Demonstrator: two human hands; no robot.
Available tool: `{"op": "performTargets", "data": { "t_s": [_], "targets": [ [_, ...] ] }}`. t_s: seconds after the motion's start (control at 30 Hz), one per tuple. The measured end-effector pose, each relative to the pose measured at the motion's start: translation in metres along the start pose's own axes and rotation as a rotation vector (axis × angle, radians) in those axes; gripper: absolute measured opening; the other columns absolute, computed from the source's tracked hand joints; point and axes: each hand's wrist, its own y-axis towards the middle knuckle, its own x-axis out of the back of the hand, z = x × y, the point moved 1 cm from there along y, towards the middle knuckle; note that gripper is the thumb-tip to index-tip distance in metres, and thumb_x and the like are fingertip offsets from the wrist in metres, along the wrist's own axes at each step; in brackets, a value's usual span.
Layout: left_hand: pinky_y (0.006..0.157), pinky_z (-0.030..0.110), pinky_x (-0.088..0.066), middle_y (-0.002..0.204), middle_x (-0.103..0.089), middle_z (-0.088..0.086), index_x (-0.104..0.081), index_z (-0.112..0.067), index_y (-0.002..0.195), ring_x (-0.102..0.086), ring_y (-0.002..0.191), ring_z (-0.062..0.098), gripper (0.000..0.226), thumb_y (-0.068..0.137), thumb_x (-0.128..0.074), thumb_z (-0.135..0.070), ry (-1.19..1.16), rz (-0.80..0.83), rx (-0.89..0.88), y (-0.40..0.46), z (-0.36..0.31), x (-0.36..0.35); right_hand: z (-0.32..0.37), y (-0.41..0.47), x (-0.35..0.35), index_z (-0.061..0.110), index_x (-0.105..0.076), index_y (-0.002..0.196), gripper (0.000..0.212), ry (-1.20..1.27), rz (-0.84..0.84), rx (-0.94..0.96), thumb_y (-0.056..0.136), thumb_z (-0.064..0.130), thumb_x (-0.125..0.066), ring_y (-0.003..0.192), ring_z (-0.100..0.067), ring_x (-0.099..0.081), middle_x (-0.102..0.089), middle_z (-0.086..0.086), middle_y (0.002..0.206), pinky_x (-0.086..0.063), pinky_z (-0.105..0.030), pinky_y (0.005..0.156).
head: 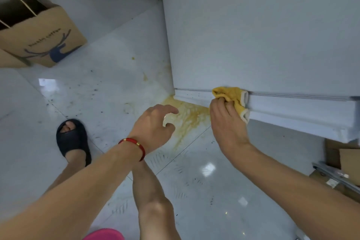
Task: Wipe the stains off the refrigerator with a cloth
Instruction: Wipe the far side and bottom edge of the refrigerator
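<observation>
**Low at the refrigerator's bottom edge: cloth pressed to the trim**

Down by the floor, toward three o'clock, the right hand bunches a yellow cloth in closed fingers and presses it against the white refrigerator, right where the door's lower seam meets the base strip. One end of the cloth shows a pale lining.

At the centre, the left hand hovers above the floor with fingers loosely curled and apart, gripping nothing; a red bracelet circles its wrist.

Beneath it, a yellow-orange stain spreads across the glossy tile floor from the refrigerator's corner.

At ten o'clock a brown paper bag with a blue antlered print stands open; its inside is dark and I cannot tell what it holds. At four o'clock sit cardboard pieces. A foot in a dark slipper rests at eight o'clock.
</observation>
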Motion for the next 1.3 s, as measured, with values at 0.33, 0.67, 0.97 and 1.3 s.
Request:
{"op": "performTargets", "data": {
  "t_s": [0.33, 0.67, 0.97, 1.3],
  "targets": [
    [0.088, 0.010, -0.048, 0.115, -0.065, -0.008, -0.061, -0.049, 0.126, -0.058, 0.093, -0.001, 0.044, 0.095, -0.062, -0.018, -0.290, 0.008, 0.054, 0.087, 0.140, -0.038, 0.187, 0.185, -0.078, -0.003, -0.043, 0.144, 0.056, -0.137, 0.031, 0.044, 0.100, 0.031, -0.038, 0.134, -0.035, -0.038, -0.041, -0.020, 0.138, -0.029, -0.046, 0.119],
    [0.116, 0.027, -0.033, 0.153, -0.042, -0.021, -0.054, -0.041, 0.140, -0.036, 0.141, 0.006, 0.053, 0.093, -0.057, -0.016, -0.032, -0.070, -0.037, 0.101, 0.162, -0.018, 0.192, 0.207, -0.065, 0.002, -0.029, 0.155, 0.073, 0.365, 0.189, -0.074, 0.093, 0.034, -0.050, 0.139, -0.029, -0.038, -0.040, -0.010, 0.146, -0.010, -0.042, 0.125],
    [0.114, 0.036, -0.042, 0.131, -0.065, -0.015, -0.074, -0.036, 0.118, -0.055, 0.126, 0.004, 0.038, 0.084, -0.064, -0.023, -0.822, -0.009, 0.200, 0.118, 0.135, -0.021, 0.138, 0.133, -0.060, 0.002, -0.034, 0.150, 0.067, 0.115, 0.029, -0.143, 0.089, 0.026, -0.046, 0.127, -0.033, -0.041, -0.044, -0.013, 0.132, -0.020, -0.048, 0.110],
    [0.110, 0.038, -0.046, 0.123, -0.069, -0.016, -0.076, -0.038, 0.111, -0.059, 0.120, 0.006, 0.030, 0.097, -0.058, -0.019, -0.848, -0.137, 0.309, 0.152, 0.175, -0.039, 0.287, 0.306, -0.112, 0.010, -0.016, 0.162, 0.082, 0.027, 0.223, 0.090, 0.097, 0.038, -0.057, 0.156, -0.036, -0.014, -0.021, -0.015, 0.165, -0.002, -0.050, 0.129]
  ]
}}
